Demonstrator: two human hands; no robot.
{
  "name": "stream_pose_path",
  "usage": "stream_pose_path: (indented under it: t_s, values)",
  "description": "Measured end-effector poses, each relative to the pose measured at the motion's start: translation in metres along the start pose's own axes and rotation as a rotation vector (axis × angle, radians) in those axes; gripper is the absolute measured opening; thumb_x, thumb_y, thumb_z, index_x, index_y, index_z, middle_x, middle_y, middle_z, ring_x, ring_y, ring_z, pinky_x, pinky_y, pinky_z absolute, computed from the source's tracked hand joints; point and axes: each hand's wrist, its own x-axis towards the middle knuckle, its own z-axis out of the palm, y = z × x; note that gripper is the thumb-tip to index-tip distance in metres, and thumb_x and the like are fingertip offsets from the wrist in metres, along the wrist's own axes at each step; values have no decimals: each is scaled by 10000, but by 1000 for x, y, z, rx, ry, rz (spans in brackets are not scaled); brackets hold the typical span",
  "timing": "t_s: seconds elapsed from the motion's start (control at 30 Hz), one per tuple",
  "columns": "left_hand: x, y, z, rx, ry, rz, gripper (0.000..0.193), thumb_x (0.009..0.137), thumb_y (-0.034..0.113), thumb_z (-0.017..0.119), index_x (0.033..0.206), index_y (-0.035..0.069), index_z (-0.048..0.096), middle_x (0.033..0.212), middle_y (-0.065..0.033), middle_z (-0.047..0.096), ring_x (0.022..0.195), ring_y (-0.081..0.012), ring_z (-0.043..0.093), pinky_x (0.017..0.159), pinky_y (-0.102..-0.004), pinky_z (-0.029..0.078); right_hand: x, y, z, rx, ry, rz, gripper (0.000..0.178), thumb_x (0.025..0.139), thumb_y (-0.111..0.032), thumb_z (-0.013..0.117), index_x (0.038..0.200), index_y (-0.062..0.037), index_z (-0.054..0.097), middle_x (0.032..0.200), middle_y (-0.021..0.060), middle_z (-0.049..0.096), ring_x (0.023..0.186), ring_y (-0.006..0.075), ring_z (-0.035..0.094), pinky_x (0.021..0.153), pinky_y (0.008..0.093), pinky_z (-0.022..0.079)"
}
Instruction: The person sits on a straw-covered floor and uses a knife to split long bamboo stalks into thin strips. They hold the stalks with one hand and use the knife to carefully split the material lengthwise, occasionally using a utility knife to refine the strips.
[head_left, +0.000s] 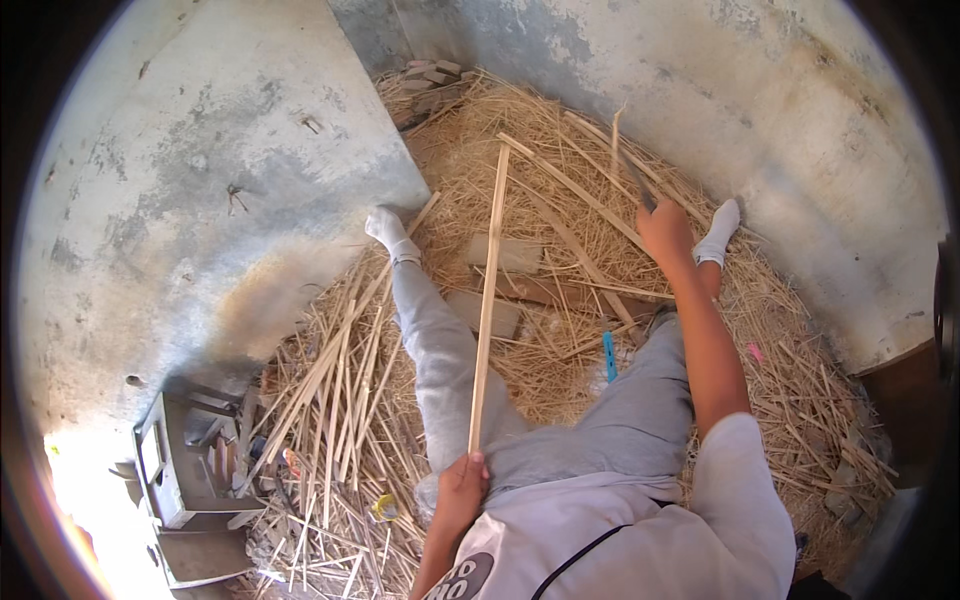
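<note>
Pale concrete walls curve around a floor corner buried in shavings, a wide straw-coloured heap that spreads from the far wall to the person's grey-trousered legs, which stretch out over it in white socks. To the left lies a loose pile of split strips, and beside it a grey boxy stand in glaring light. A flat wooden block sits between the legs, half under the litter. The left hand is closed around the near end of a long thin strip, which runs away from the body and rests across the block, its far end out on the heap. The right hand is raised over the right knee, fist wrapped on the handle of a dark blade pointing up and away. As I judge it, the risk lies in that blade: the strip is narrow and lightly held, so a stroke could glance off toward the shin or the holding hand, or the strip could twist or splinter. Small bits lie in the litter: a blue stick, a pink scrap, a yellow ring. No packages, labels or signs show.
</note>
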Motion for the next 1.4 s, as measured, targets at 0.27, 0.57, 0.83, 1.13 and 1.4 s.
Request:
stream_pose_path:
  t_s: [0.27, 0.57, 0.83, 1.13, 1.4]
  values:
    - [16, 5, 7, -102, -157, -9, 391, 1063, 378, 474, 785, 104, 503, 595, 57, 384, 485, -52, 311, 436, -238, 226, -181, -11, 48, 192, -381, -374, 266, 827, -277, 696, 970, -57, 740, 680, 131, 676, 602, 281, 668, 585, 421, 521]
    - [18, 11, -21, -572, -463, -262, 430, 1064, 422, 452, 754, 124, 439, 573, 56, 289, 455, -58, 229, 401, -240, 166, -162, -33, 88, 243, 51, -1211, 267, 664, -139, 736, 927, -113, 699, 701, 77, 691, 587, 255, 674, 535, 379, 531]
    - [9, 10, -24, -624, -469, -242, 434, 1067, 424, 445, 755, 122, 436, 572, 55, 261, 447, -60, 211, 390, -241, 166, -4, 12, 53, 645, 243, 168, 371, 964, -225, 580, 673, 6, 566, 519, 74, 481, 457, 203, 469, 480, 415, 360]
    - [8, 17, 26, 519, 197, 376, 352, 1034, 298, 506, 810, 36, 576, 619, -217, 606, 568, -433, 610, 529, -496, 470, -169, -26, 29, -204, -140, -842, 196, 812, -219, 690, 878, -34, 676, 600, 130, 636, 567, 276, 672, 535, 412, 521]
    - [-4, 14, 30, 852, 228, 420, 268, 1011, 256, 521, 833, 58, 545, 621, -227, 623, 551, -458, 617, 515, -546, 493, 9, 25, -11, -486, 11, -393, 213, 869, -189, 671, 868, 14, 735, 817, 172, 728, 740, 311, 719, 613, 398, 564]
